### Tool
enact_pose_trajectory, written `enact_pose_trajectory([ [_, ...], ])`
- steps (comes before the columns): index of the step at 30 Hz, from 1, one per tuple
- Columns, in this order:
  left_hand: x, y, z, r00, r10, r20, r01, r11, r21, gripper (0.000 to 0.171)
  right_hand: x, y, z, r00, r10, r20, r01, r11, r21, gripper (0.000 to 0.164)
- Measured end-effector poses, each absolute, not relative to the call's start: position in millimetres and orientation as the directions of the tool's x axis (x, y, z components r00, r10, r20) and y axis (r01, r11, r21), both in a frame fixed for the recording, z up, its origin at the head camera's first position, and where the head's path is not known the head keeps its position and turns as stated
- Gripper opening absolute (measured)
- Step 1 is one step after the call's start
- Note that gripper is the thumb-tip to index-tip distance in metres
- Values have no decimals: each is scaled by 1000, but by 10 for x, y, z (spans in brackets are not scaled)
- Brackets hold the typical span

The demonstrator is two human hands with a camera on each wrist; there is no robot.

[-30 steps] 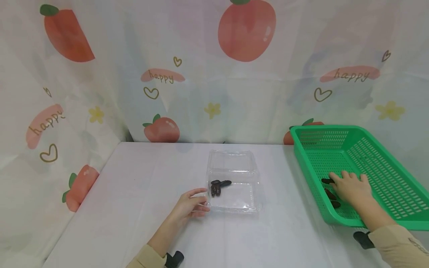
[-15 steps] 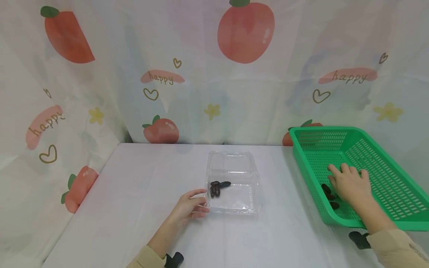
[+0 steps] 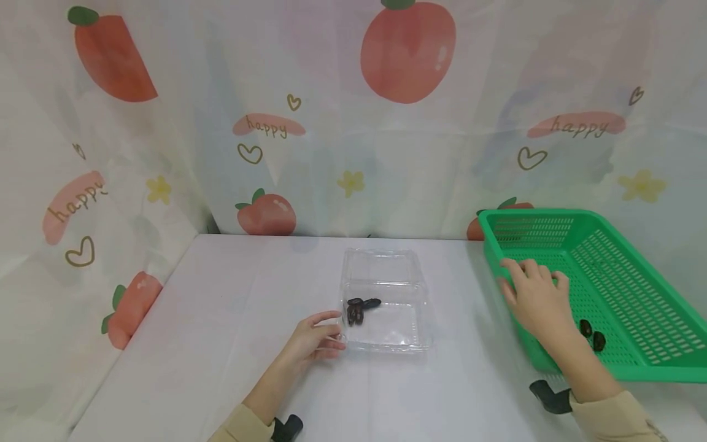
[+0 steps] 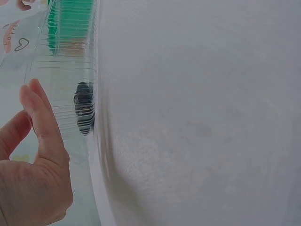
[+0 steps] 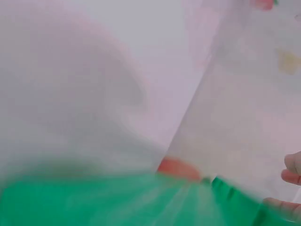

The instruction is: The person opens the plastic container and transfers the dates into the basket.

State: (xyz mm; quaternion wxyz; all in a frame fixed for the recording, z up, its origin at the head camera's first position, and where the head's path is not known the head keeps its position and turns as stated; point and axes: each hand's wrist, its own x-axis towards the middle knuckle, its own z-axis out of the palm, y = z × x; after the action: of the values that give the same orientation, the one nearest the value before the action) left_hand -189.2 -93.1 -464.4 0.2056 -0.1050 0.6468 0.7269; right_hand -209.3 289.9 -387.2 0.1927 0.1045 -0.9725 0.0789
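A clear plastic clamshell box (image 3: 386,337) lies on the table in the head view, its lid (image 3: 381,265) folded back. Several dark, glossy, date-like fruits (image 3: 372,303) are grouped at the left of its base. My left hand (image 3: 306,341) holds the box's near left edge with thumb and fingers. The left wrist view shows the same hand (image 4: 42,155) beside the clear wall and a dark fruit (image 4: 84,109). Over the left side of the green basket (image 3: 643,372), my right hand (image 3: 538,304) has bent fingers; whatever is under them is hidden. Two dark fruits (image 3: 599,341) show near its forearm.
The white table (image 3: 265,288) spreads between the box and basket and toward the left. A fruit-printed cloth (image 3: 409,172) hangs behind and at the left. The basket's raised left wall stands between my right hand and the box.
My right hand has lifted a little and moved left toward the basket's left wall, covering the fruits there. Two fruits farther right have come into sight. My left hand and the box stay put.
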Motion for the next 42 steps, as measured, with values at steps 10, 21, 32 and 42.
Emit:
enact_pose_trajectory([
  [10, -1892, -938, -4660, -895, 162, -415, -431, -75, 899, 44, -2198, 2182, -4051, -873, -293, 391, -351, 933, -85, 33],
  [21, -1882, -944, -4643, -902, 173, -396, -412, -66, 909, 45, -2232, 1552, -4312, -824, -427, 373, -460, 888, 3, 35],
  [32, -1898, -946, -4665, -898, 176, -403, -419, -60, 906, 42, -2265, 1250, -4564, -813, -494, 308, -503, 863, 58, 39],
  [42, -1900, -947, -4656, -900, 183, -396, -413, -66, 908, 44, -2307, 1165, -4634, -850, -477, 224, -487, 873, 11, 42],
])
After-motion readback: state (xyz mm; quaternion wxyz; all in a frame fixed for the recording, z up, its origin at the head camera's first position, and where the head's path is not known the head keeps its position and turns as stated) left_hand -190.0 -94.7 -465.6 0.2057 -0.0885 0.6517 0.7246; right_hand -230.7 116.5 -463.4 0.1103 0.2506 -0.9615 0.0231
